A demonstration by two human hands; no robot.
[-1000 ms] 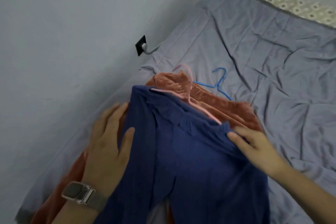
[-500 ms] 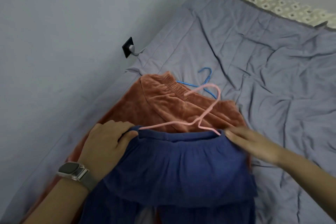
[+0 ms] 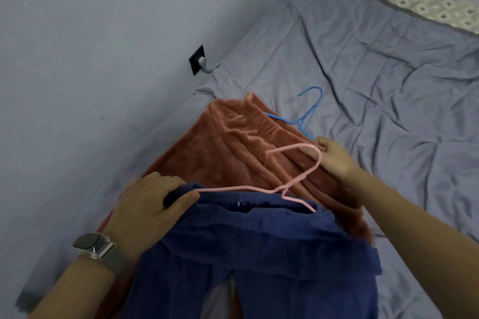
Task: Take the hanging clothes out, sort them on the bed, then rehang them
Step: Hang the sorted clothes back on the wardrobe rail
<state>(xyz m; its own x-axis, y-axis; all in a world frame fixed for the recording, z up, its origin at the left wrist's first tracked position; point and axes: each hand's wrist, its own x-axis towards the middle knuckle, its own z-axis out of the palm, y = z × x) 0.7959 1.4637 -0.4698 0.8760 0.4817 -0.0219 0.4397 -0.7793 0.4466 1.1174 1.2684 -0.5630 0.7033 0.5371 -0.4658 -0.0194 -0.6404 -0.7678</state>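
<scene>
My left hand [image 3: 147, 204] is clamped on the near-left corner of the blue trousers [image 3: 259, 256], fingers curled over the waistband, thumb pressing the cloth from the front. There's a watch [image 3: 94, 245] on that wrist. My right hand [image 3: 334, 159] has the pink hanger [image 3: 298, 184] by its hook, fingers folded round the curve of it. The hanger's shoulders run along the top of the blue waistband, the right tip lying on the band, the left tip right by my left thumb. Whether the bar sits inside the waistband, I can't tell.

The blue trousers lie on top of the rust trousers [image 3: 233, 147], which are spread across the bed [image 3: 388, 85] with their waistband pointing away from me. The rust pair runs close along the wall [image 3: 90, 46] side of the bed. A blue hanger [image 3: 305, 118] rests on the grey sheet just beyond the rust waistband, one arm touching the fabric, its near end just by my right knuckles.

On the wall, a black socket [image 3: 197, 59] with a plug in it, cable dropping behind the mattress edge. A patterned pillow [image 3: 401, 0] sits at the far end.
</scene>
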